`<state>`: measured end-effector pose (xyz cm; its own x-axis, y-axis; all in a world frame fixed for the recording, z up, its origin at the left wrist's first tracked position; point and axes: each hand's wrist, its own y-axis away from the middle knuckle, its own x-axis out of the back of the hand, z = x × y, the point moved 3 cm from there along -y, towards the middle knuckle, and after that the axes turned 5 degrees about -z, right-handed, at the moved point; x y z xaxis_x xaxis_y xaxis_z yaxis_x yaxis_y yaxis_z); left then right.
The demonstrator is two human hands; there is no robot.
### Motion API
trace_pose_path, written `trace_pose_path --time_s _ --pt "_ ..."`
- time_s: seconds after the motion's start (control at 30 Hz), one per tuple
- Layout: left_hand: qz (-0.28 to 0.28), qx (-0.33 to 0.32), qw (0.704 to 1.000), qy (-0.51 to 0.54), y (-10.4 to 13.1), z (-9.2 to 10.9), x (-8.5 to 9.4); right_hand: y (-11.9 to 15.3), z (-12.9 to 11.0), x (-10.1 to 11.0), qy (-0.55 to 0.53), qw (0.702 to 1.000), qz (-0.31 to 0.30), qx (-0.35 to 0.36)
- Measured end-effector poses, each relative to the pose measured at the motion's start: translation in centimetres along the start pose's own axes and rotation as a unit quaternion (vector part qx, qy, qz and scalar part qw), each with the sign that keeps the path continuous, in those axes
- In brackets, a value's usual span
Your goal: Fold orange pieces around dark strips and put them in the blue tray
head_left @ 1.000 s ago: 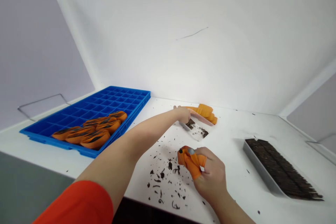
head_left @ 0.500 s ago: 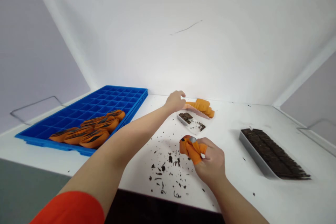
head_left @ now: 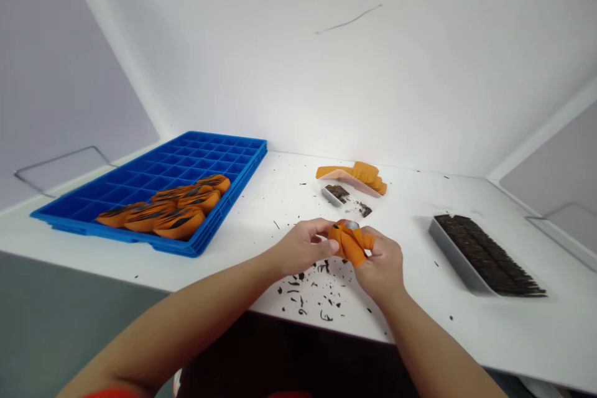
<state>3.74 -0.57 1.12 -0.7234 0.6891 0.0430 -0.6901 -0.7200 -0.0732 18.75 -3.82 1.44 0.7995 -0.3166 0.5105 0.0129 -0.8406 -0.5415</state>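
Observation:
Above the front of the white table, my right hand grips a folded orange paper-like piece, with a small dark spot and a greyish shiny part at its top. My left hand meets it from the left, thumb in front and fingers behind, pinching its edge. What lies inside the folds is hidden. Dark crumbs are scattered on the table below both hands. Beyond them, a stack of orange sheets lies behind a small light tray of dark brown pieces.
On the left stands a blue compartment tray; several orange folded bundles with dark strips fill its near right compartments. At right, a metal-looking tray holds rows of dark brown strips. White walls enclose the table, with wire handles at both sides.
My left hand has come back from near the orange stack to the folded orange piece in my right hand. The whole view has shifted slightly.

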Motion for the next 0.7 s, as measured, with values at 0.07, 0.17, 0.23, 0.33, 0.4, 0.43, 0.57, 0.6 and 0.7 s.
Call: trace_pose_path --time_s 0.07,0.17,0.23,0.33,0.4,0.43,0.57,0.6,0.7 --pt "-0.004 -0.013 1.000 -0.016 -0.4 -0.5 -0.2 0.1 0.2 -0.4 -0.004 1.000 -0.010 0.006" --pt "-0.022 -0.031 0.999 0.009 -0.7 -1.0 -0.4 0.1 0.5 -0.9 -0.018 0.999 -0.029 0.002" --pt "-0.011 -0.030 0.999 0.024 -0.6 -1.1 -0.4 0.1 0.6 -1.2 -0.038 0.998 -0.050 -0.011" --pt "0.048 0.010 0.999 0.013 -0.4 -1.3 0.1 0.0 0.5 -1.6 -0.079 0.992 -0.099 -0.020" --pt "0.086 0.025 0.996 -0.017 -0.2 -1.2 0.5 -0.1 0.2 -1.8 -0.095 0.987 -0.126 -0.006" --pt "0.098 0.023 0.994 -0.035 -0.1 -1.2 0.7 -0.1 0.1 -1.9 -0.101 0.986 -0.136 0.002" --pt "0.106 0.008 0.990 -0.090 0.2 -1.1 1.2 0.1 0.1 -2.1 -0.135 0.982 -0.133 -0.023" --pt "0.102 0.000 0.990 -0.102 0.2 -1.1 1.2 0.2 0.2 -2.1 -0.138 0.982 -0.121 -0.042" --pt "0.103 -0.058 0.983 -0.139 0.5 -0.7 1.1 0.5 0.6 -2.0 -0.135 0.983 -0.092 -0.089"
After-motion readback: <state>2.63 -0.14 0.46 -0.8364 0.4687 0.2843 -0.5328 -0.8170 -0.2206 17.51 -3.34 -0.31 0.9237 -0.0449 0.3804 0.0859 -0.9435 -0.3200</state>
